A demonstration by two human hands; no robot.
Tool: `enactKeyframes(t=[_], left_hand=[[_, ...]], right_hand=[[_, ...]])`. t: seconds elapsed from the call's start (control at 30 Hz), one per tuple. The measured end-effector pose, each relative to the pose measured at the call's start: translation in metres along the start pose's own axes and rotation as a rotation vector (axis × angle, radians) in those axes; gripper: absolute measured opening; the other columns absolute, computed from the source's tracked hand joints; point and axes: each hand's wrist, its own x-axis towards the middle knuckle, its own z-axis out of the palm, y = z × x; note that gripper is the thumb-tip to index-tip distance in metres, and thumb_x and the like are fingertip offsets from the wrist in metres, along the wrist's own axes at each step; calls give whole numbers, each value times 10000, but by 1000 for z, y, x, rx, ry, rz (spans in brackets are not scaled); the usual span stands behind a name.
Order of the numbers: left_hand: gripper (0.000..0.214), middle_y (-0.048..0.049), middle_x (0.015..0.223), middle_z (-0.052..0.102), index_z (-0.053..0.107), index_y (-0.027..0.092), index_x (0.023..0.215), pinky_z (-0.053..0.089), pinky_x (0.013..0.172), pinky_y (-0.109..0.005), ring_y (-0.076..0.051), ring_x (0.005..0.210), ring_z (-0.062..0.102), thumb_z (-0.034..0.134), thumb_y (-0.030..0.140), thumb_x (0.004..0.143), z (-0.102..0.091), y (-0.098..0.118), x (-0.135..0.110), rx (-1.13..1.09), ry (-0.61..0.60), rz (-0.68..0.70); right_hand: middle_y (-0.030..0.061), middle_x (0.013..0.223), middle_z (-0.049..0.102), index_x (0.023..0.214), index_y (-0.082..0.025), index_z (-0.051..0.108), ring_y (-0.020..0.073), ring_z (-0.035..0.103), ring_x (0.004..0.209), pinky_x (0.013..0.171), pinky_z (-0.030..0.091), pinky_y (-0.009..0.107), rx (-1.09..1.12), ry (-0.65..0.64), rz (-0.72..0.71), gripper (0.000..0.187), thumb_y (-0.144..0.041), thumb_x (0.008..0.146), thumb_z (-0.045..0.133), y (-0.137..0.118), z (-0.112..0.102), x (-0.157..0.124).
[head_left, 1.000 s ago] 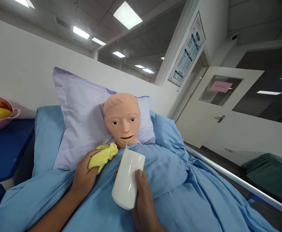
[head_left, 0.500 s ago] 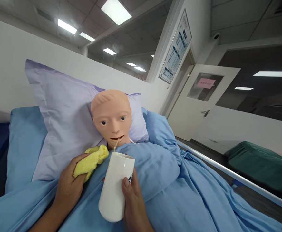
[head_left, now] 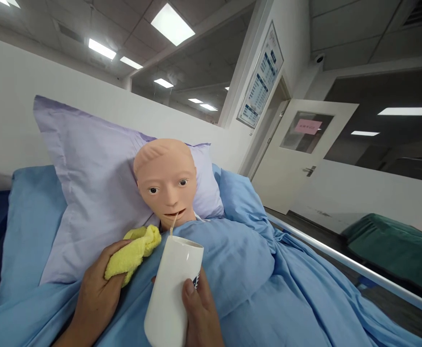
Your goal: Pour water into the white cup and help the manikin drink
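My right hand (head_left: 200,315) holds a tall white cup (head_left: 170,289) just under the bald plastic doll head (head_left: 165,180). A thin pale straw (head_left: 173,224) goes up, I think into its mouth. My left hand (head_left: 95,299) squeezes a soft yellow cloth (head_left: 133,253) by its chin.

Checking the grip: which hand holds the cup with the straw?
The right hand grips the white cup; the left hand holds a yellow cloth instead.

Bright ceiling panels (head_left: 172,24), soft shadows, sharp focus, edges warped.
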Motion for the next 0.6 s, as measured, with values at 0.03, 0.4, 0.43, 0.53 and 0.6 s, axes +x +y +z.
enactKeyframes(t=[0.03,0.4,0.43,0.53,0.6], left_hand=[[447,-31,1056,747,659,204,1076,580,832,-320,-242,953,696,481,306,678,0,1,0,-2,-1,1],[459,-27,1071,739,650,204,1097,567,857,-308,-229,973,683,480,291,679,1,-5,-1,-16,-16,10],[456,-23,1069,740,650,207,1099,567,855,-303,-226,971,684,482,292,683,1,-5,-1,-16,-18,14],[450,-21,1078,739,646,208,1106,564,853,-291,-219,981,683,486,295,694,1,-5,0,-21,-21,28],[451,-24,1086,738,644,204,1114,564,846,-288,-219,985,683,486,302,703,1,-4,0,-27,-23,28]], right_hand=[[68,920,706,1303,-212,504,249,674,813,682,559,356,-1,-12,2,865,-660,628,804,-1,0,0],[36,860,692,1234,-219,540,231,668,784,729,562,375,-22,-42,-19,809,-683,621,794,1,-2,3],[43,871,700,1234,-215,537,238,673,788,725,562,380,-25,-40,-20,808,-683,626,791,1,-2,3],[76,954,726,1264,-203,513,255,685,830,749,562,393,-17,-16,-33,840,-677,629,792,2,-3,3],[91,1002,734,1298,-200,488,258,689,851,766,560,400,-5,2,-39,863,-674,642,786,3,-4,4]])
